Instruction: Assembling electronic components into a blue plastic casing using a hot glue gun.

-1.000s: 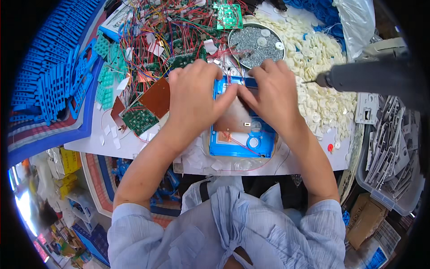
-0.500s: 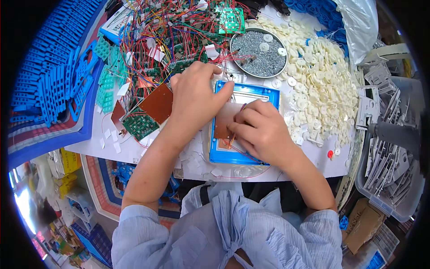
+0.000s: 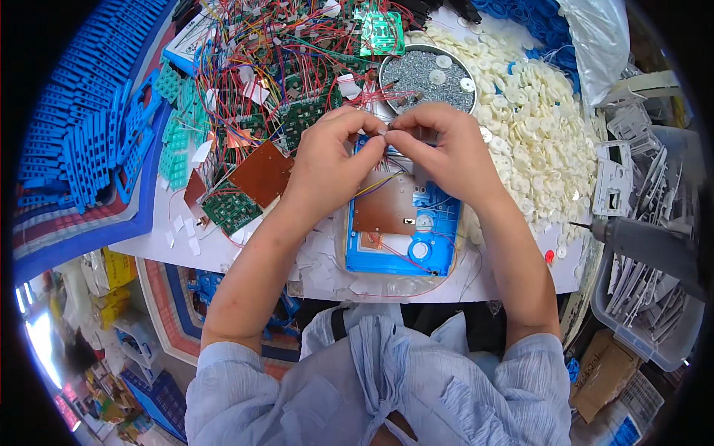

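Note:
A blue plastic housing (image 3: 357,260) lies in front of me, with a brown circuit board (image 3: 383,208) over its left part. Thin red and yellow wires (image 3: 379,181) run from the board area. Above the housing's far edge, my left hand (image 3: 331,152) and my right hand (image 3: 450,152) meet fingertip to fingertip. Both are closed in a pinch, and what lies between the fingers is too small to make out. Round recesses (image 3: 420,250) show in the housing's lower right.
A round tin of small screws (image 3: 431,82) stands beyond my hands. Cream plastic discs (image 3: 539,134) heap at right, near a power screwdriver (image 3: 639,238). Wired green circuit boards (image 3: 297,119) pile at back left. Blue plastic parts (image 3: 89,149) fill the far left.
My right hand has moved up from the brown board to meet my left fingertips at the housing's far edge. The board's right side and the recesses now show. The screwdriver has shifted slightly.

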{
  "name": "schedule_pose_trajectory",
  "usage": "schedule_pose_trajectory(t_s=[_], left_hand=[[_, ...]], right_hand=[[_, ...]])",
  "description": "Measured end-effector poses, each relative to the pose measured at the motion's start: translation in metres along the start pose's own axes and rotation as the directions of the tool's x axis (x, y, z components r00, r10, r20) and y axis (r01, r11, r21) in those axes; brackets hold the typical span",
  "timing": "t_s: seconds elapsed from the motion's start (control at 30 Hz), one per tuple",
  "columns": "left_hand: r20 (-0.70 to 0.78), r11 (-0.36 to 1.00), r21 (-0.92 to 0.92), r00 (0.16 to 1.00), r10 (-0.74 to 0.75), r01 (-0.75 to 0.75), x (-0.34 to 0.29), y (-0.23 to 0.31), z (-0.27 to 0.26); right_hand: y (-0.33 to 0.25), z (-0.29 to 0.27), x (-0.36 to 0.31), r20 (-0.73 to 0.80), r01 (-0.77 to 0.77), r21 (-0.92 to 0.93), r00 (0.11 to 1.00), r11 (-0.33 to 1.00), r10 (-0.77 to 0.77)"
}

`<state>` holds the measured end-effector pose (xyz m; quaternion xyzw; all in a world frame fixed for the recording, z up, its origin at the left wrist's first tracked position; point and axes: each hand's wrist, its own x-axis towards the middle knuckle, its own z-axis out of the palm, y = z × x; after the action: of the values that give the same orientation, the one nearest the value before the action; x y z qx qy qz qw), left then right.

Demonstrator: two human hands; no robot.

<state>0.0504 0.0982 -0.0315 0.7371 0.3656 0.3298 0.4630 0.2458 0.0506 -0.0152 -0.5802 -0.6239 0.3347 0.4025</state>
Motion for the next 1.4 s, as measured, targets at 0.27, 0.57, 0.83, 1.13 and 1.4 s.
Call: schedule_pose_trajectory(t_s=[0.27,0.57,0.83,1.13,1.4], left_hand=[[-0.021,0.998,-0.035,0.998,0.053,-0.054,-0.008,-0.002,-0.001],[-0.031,0.985,-0.087,0.988,-0.151,0.148,-0.014,0.0,-0.005],[-0.033,0.992,0.122,0.999,0.039,-0.035,-0.022,0.004,-0.003],[0.009,0.797,0.391,0.868,0.496,-0.46,-0.027,0.002,0.003],[-0.002,0.942,0.302,0.988,0.155,-0.147,-0.023,0.015,0.0]], right_hand=[[0.002,0.007,-0.011,-0.143,0.075,-0.16,0.985,0.984,-0.099],[-0.012,0.011,-0.022,-0.068,0.156,0.056,0.986,0.986,-0.152],[-0.006,0.01,-0.023,-0.027,0.052,0.093,0.998,0.994,-0.05],[-0.007,0.008,0.012,0.09,0.041,0.031,0.995,0.999,-0.044],[0.016,-0.005,0.044,0.38,0.486,-0.309,0.851,0.818,-0.362]])
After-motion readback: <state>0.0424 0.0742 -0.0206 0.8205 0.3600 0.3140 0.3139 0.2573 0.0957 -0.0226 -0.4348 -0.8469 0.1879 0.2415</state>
